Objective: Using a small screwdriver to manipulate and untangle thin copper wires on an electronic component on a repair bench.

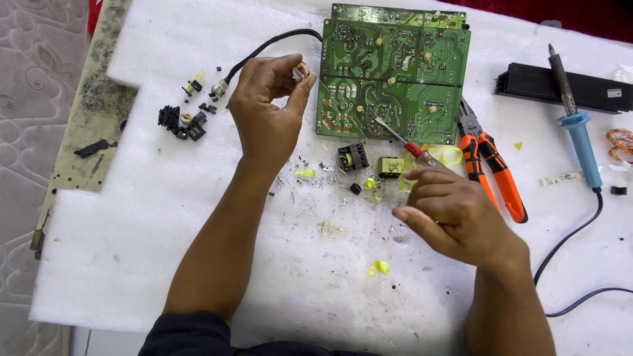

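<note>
the left hand is raised over the white foam sheet that covers the surface, its grip pinched together on a small coil component with copper-coloured winding, held just left of the green circuit board. the right hand sits nearer, right of centre, its grip clamped on a slim screwdriver with a red and clear handle; the metal tip points far-left and touches the near edge of the circuit board. the board lies solder side up at the far middle of the foam, and a black cable runs from its far-left corner to a small plug.

between the two hands, on the foam, lie a black transformer core and a yellow-taped transformer, with scraps of yellow tape and black crumbs scattered near them. a cluster of small black parts lies to the far left. orange-handled pliers rest just right of the board, touching its near-right corner. further right a blue-handled soldering iron lies with its tip over a long black heat sink, its cord trailing near-right
</note>
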